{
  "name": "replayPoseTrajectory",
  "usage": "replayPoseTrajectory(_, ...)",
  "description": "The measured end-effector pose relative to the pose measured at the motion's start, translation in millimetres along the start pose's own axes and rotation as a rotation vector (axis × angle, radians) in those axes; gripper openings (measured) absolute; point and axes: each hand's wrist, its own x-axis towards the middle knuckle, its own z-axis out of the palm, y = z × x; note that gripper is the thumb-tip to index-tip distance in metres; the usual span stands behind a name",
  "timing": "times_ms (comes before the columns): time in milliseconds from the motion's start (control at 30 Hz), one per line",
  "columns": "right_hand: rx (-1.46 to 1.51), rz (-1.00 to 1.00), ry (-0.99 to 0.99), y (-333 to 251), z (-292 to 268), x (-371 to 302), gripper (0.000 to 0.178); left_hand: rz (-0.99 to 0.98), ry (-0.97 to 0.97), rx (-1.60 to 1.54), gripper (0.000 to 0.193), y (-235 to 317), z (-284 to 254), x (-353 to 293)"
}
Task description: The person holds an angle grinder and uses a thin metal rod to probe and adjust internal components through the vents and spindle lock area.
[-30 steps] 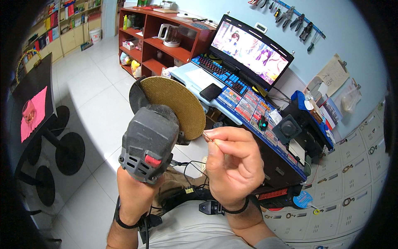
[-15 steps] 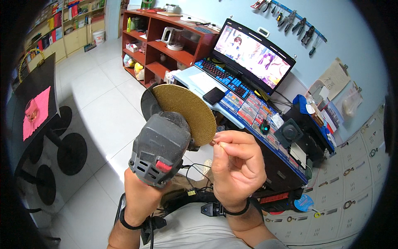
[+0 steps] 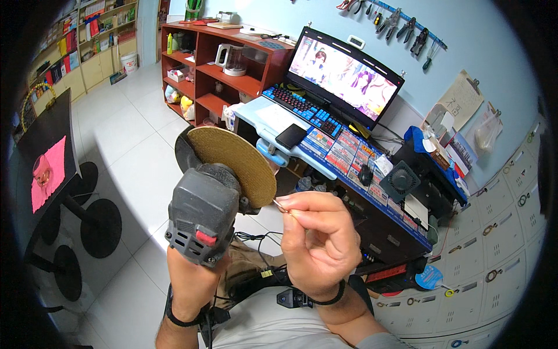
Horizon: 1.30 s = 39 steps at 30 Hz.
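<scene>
My left hand (image 3: 192,282) is wrapped around the lower body of a dusty black angle grinder (image 3: 203,209) with a red switch. A round, brass-coloured grinding disc (image 3: 244,163) faces right on its head, a dark guard (image 3: 185,151) behind it. Between the thumb and fingers of my right hand (image 3: 325,247) is pinched a small thin metal piece (image 3: 280,204). Its tip is at the lower right edge of the disc; whether it touches cannot be told. Whether the disc spins does not show.
A desk (image 3: 372,221) with a monitor (image 3: 347,75), keyboard (image 3: 302,107) and phone (image 3: 291,136) stands ahead right, a red-brown shelf (image 3: 232,81) beyond. White lockers (image 3: 494,250) line the right. At left is a black table (image 3: 64,116) with a pink cloth (image 3: 52,180). A cable (image 3: 253,235) hangs below the grinder.
The grinder and both hands have shifted left in the picture, and the view has turned slightly. The metal piece's tip now shows more clearly beside the disc edge. Both grips are unchanged.
</scene>
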Motion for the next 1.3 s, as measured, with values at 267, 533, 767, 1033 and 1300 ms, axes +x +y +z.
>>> replayPoseTrajectory(267, -0.027, 0.097, 0.075, -9.4, -7.4, 1.0, 0.016, -0.016, 0.003, -0.008, 0.028, 3.3, -2.8, 0.3)
replayPoseTrajectory(533, 0.148, 0.117, 0.116, -4.1, -16.4, 1.5, 0.02, -0.061, -0.055, -0.037, 0.036, 3.8, -0.5, -3.5)
replayPoseTrajectory(767, 0.165, 0.099, 0.104, -4.8, -15.9, 5.3, 0.021, -0.053, -0.062, -0.066, 0.037, -0.8, 0.9, -7.0)
replayPoseTrajectory(1033, 0.042, 0.136, 0.051, -12.9, -13.4, 8.4, 0.014, -0.047, -0.103, 0.045, 0.035, -0.1, -1.2, -5.7)
replayPoseTrajectory(1300, 0.012, 0.01, 0.061, -6.2, -10.1, 8.3, 0.026, -0.029, -0.096, 0.055, 0.037, 2.6, -0.7, -3.3)
